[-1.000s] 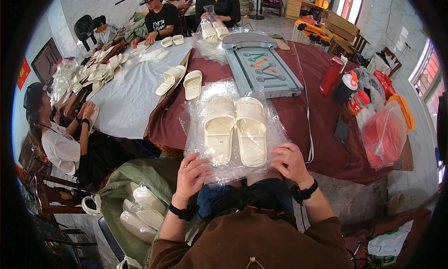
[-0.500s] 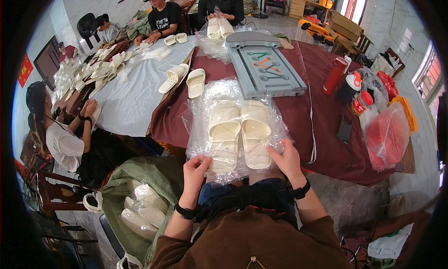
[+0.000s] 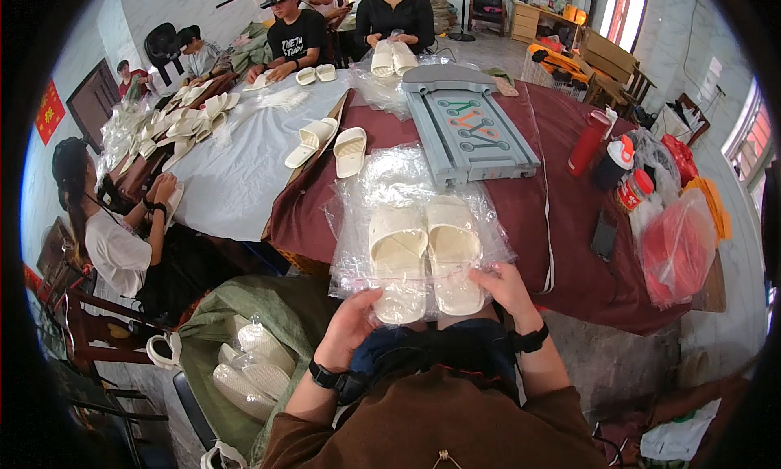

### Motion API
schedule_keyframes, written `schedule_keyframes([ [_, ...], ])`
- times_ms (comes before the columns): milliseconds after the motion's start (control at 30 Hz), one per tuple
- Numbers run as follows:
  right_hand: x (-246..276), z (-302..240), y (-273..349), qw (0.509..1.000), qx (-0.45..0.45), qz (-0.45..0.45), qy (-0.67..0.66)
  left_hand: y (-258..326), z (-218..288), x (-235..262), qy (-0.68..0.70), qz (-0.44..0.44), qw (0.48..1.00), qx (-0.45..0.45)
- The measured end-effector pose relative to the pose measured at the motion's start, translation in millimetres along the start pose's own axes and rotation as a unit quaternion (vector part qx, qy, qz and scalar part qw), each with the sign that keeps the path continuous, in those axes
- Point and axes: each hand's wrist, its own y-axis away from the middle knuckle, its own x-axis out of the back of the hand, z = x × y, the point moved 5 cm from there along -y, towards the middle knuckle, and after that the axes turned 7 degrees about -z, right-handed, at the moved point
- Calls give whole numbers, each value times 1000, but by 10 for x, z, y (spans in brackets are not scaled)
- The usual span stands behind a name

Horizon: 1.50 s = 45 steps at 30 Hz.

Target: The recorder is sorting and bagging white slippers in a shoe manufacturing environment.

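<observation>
A pair of cream slippers (image 3: 398, 257) lies side by side inside a clear plastic bag (image 3: 382, 176) at the near edge of the table, toes pointing away from me. Their heels reach over my lap. My left hand (image 3: 350, 322) is closed on the bag's near left part, beside the left slipper's heel. Across from it, my right hand (image 3: 503, 288) pinches the bag near the right slipper's heel, thumb on top. A thin reddish line crosses the bag between my hands.
Beyond the bag lies a grey folding board (image 3: 472, 123). Two loose slippers (image 3: 351, 152) rest left of it. Bottles (image 3: 587, 143) and a red plastic bag (image 3: 679, 245) stand at the right. A green sack (image 3: 236, 322) of slippers sits by my left. Co-workers handle slippers around the table.
The bagged slippers have come slightly nearer to my body, with both hands moving along. My left hand has turned a little, its thumb now nearer the left heel. The view has shifted slightly.
</observation>
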Motion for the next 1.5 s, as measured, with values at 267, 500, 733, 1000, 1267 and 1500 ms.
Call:
schedule_keyframes([
  [267, -225, -371, 216, 993, 57, 72, 76, 120, -146, -278, 6, -68, 996, 49],
  [500, -553, -884, 297, 942, 163, 119, 269, 117, -253, -320, 54, -131, 989, -36],
  [733, -651, -885, 89, 972, 80, -101, 195, 232, 21, -201, -3, -22, 994, -105],
  [1000, -350, -894, -259, 885, 228, 64, 401, 1385, 1343, 486, -283, 233, 887, -280],
  [1267, -409, -299, -334, 879, 150, 20, 452, 3039, 1629, 761, -672, 593, 443, -7],
  [1500, -422, -258, -368, 880, 159, 42, 445, 2890, 682, 2628, -722, 456, 396, 337],
])
